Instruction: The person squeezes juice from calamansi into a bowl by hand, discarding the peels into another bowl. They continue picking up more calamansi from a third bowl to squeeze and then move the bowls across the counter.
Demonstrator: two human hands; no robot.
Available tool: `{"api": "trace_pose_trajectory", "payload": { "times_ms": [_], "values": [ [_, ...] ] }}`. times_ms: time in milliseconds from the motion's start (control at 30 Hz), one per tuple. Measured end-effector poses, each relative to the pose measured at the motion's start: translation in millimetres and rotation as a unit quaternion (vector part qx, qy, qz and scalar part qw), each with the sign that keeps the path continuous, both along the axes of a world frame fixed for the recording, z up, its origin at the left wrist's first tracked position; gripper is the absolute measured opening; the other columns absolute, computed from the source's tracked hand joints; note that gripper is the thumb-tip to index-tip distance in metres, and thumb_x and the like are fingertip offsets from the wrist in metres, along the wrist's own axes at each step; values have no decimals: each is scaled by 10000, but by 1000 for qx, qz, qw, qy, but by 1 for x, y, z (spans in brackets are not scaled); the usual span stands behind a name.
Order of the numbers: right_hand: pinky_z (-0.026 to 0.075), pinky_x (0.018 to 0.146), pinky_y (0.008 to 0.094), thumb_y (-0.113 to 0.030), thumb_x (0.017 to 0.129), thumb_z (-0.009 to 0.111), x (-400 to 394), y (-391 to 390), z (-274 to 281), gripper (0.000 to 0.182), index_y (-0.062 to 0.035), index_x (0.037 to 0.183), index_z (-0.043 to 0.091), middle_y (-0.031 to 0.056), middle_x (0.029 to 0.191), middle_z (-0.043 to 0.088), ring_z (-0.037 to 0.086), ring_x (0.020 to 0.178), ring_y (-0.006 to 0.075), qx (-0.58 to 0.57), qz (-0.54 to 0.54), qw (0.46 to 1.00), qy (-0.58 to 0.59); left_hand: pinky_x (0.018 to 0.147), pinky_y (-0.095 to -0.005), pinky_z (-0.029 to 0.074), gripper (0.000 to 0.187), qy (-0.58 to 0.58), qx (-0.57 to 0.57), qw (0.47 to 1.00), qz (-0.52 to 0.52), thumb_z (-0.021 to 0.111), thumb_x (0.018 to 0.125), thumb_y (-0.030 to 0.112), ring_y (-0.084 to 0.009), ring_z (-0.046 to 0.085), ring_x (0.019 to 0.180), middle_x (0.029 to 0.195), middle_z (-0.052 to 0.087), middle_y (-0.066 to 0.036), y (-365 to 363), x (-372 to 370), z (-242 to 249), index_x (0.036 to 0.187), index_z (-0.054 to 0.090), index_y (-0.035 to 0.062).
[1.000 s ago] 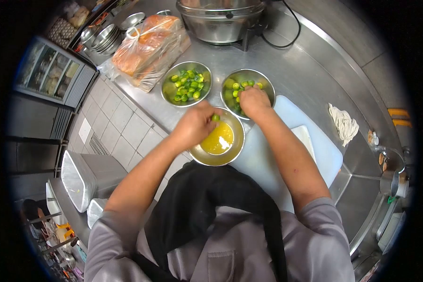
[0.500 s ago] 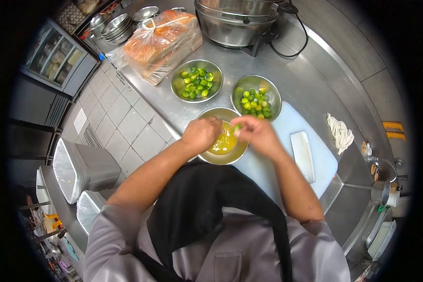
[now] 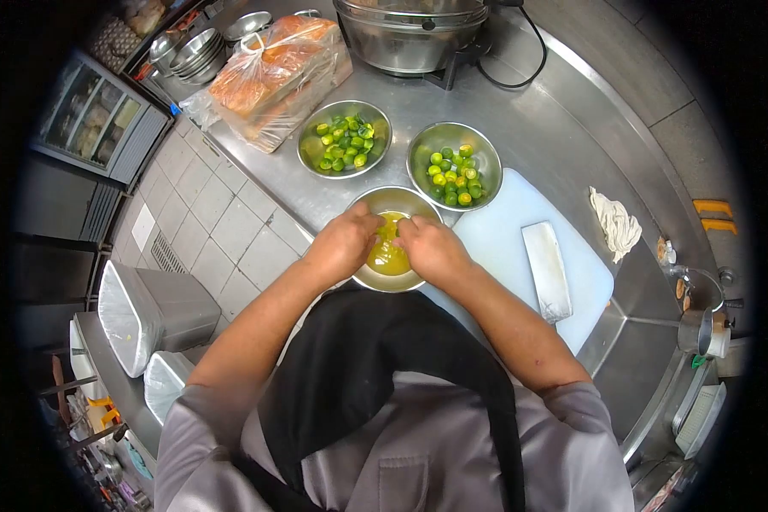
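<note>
Centre: liquid (image 3: 390, 261) golden yellow, bowl (image 3: 407, 200) silver. Upper centre: cut fruit (image 3: 455, 177) bright green, some faces yellow-orange. Board (image 3: 508, 213) pale blue-white; blade (image 3: 547, 271) silver-grey. Right: cloth (image 3: 616, 224) cream, handles (image 3: 715, 226) orange. Lower centre: apron (image 3: 341, 367) plain black, shirt (image 3: 563, 461) mauve-grey. Left: floor tiles (image 3: 212, 207) light grey, darker grid. Upper-left edge: fabric (image 3: 113, 43) brownish, seemingly dotted, view dim.

We cannot tell what the left hand (image 3: 347, 243) or the right hand (image 3: 433, 249) holds, and both hide parts of the centre bowl (image 3: 398, 198). The top edge cuts off the metal pot (image 3: 405, 38); the bottom edge crops the grey shirt (image 3: 452, 435). We find the display case's (image 3: 98, 117) contents, upper left, too blurred to name.
</note>
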State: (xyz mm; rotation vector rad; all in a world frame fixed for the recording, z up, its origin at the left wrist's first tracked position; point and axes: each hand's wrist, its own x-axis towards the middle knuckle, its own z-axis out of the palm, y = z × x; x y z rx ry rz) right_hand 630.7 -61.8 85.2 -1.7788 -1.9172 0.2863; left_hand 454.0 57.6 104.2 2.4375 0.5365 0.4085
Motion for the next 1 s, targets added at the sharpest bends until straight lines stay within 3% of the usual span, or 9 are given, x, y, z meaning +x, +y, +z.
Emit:
{"api": "trace_pose_trajectory", "payload": {
  "times_ms": [67,133,333,567,667,733,867,1000],
  "values": [
    [559,740,451,-190,933,670,1,5,-1,197,-5,893,614,190,871,667,691,812,358,-18,0,1000,-14,826,-461,545,246,41,20,999,4,711,857,47,-390,652,926,960,632,-179,0,-1,-1,1094,679,-11],
    [565,719,452,-242,948,662,1,9,-4,237,-17,891,617,188,871,678,698,776,352,-27,2,998,-52,757,-470,553,143,63,42,997,8,704,874,100,-389,658,844,911,625,-169,0,0,-4,983,668,14],
    [567,694,434,-277,942,669,5,11,-2,254,-33,888,626,153,783,679,701,747,322,2,12,998,-59,635,-480,540,144,32,123,992,12,698,877,149,-369,642,708,814,606,-140,-3,2,-7,835,595,57],
    [561,648,428,-260,903,699,6,11,-4,257,-53,768,627,136,708,665,686,685,316,54,29,996,-59,621,-476,540,107,25,114,993,-2,695,855,109,-363,640,685,779,600,-136,-3,3,-7,836,602,60],
    [560,649,436,-240,880,709,5,10,-4,236,-55,749,640,140,733,675,688,707,313,57,12,997,-56,674,-469,547,70,31,78,996,11,688,860,74,-375,654,752,843,629,-154,-7,5,-3,892,636,40],
    [562,668,444,-208,879,701,4,9,-2,178,-61,783,669,137,763,681,691,734,312,86,11,996,-18,744,-456,547,94,-8,4,998,54,676,867,33,-387,661,839,928,653,-180,-10,8,3,960,664,22],
    [559,692,458,-161,884,690,5,8,6,118,-65,816,693,140,786,686,686,756,332,77,15,997,18,787,-436,538,151,-37,-33,997,57,659,878,1,-386,658,893,982,661,-192,-4,9,16,1026,683,18],
    [542,724,456,-133,897,701,8,5,4,142,-26,991,703,170,896,692,680,813,374,34,-5,985,166,784,-446,528,190,-56,-74,994,51,632,879,-5,-398,643,890,951,647,-189,-1,6,17,1059,690,17]
  ]
}}
